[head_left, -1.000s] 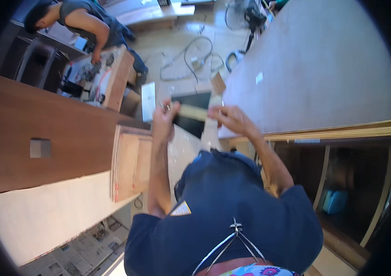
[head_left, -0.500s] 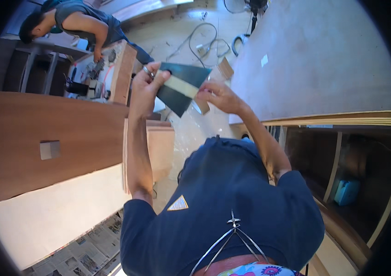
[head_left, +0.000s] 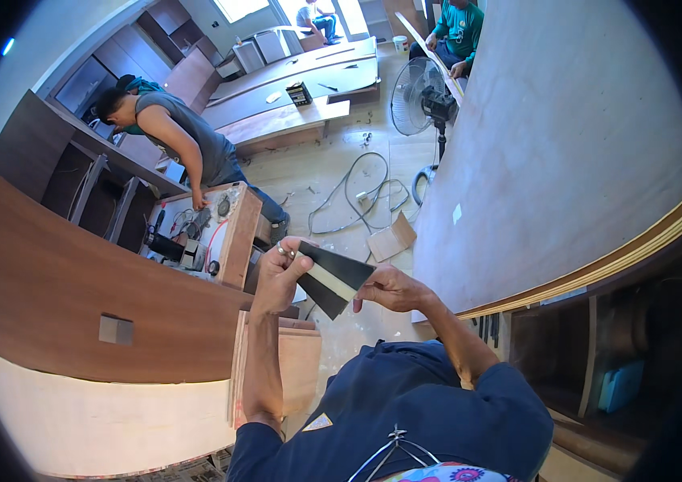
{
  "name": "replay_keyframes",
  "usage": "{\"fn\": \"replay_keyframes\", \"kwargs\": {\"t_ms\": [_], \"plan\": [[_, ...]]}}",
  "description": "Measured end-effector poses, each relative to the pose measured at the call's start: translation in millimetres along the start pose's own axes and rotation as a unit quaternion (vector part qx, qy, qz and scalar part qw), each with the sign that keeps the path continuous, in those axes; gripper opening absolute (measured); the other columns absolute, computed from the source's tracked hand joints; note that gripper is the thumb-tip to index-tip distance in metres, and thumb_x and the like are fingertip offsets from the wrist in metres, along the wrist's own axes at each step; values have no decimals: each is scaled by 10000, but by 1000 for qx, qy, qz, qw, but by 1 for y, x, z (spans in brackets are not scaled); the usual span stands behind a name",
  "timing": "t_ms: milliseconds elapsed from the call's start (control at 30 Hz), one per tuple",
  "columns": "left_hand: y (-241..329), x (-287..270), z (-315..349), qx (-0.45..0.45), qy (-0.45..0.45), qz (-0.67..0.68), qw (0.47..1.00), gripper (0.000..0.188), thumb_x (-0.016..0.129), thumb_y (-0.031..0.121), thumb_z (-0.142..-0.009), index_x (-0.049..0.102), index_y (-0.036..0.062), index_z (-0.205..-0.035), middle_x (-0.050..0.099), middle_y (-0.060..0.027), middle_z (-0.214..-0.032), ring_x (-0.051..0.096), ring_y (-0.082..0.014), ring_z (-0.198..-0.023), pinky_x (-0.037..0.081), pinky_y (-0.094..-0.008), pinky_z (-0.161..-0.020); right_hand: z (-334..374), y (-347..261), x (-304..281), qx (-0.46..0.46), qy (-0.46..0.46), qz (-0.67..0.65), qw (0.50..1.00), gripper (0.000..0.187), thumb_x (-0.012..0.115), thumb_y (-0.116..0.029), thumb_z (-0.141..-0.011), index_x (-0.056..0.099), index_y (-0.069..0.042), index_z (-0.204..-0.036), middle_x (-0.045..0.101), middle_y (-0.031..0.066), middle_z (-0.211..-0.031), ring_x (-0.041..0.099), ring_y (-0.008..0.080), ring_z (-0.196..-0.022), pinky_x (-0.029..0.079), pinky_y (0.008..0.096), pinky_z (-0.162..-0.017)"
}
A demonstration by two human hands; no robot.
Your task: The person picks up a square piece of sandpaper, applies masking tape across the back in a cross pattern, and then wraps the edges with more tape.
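A dark, flat, flared piece (head_left: 335, 263) with a cream strip along its middle is held up between my two hands; I cannot tell its exact kind. My left hand (head_left: 278, 279) pinches its narrow end, thumb on top, a ring showing on one finger. At the wider end my right hand (head_left: 394, 287) grips the edge, its fingertips partly hidden behind the piece. Beneath it lie the floor and, just beyond, a torn piece of cardboard (head_left: 391, 238).
Stacked boards (head_left: 289, 365) stand by my left forearm. A large pale panel stack (head_left: 549, 153) fills the right. Ahead are a loose cable (head_left: 346, 183), a standing fan (head_left: 417, 96) and a tool-strewn wooden bench (head_left: 232, 241). A person in grey (head_left: 172, 120) leans over it; others sit farther off.
My view has lifted, bringing the far room, fan and seated people into sight. Hands and dark piece now sit lower in the picture, both hands keeping their hold.
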State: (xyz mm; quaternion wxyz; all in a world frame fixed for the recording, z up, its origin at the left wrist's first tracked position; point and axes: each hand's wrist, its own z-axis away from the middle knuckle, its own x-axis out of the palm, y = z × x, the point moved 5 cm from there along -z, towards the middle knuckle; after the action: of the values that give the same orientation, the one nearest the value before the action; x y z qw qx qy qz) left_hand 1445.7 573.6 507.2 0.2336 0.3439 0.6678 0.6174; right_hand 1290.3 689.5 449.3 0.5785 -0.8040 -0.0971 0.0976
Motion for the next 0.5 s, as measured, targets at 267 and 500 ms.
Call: {"fn": "replay_keyframes", "kwargs": {"t_ms": [267, 500], "plan": [[1, 11, 6, 93, -25, 60, 994, 249, 732, 144, -876, 639, 24, -1074, 655, -19, -885, 601, -79, -791, 468, -229, -725, 0, -36, 4, -17, -57, -26, 998, 119, 532, -79, -968, 629, -12, -981, 610, 89, -953, 644, 181, -790, 495, 323, -712], [12, 31, 18, 158, -164, -74, 971, 197, 718, 14, -839, 681, 8, -1032, 685, -95, -907, 641, -138, -797, 507, -273, -691, -11, -11, 24, 33, -70, -110, 991, 174, 470, -106, -1013, 554, 27, -1087, 559, 62, -980, 645, 141, -739, 511, 276, -702]]}}
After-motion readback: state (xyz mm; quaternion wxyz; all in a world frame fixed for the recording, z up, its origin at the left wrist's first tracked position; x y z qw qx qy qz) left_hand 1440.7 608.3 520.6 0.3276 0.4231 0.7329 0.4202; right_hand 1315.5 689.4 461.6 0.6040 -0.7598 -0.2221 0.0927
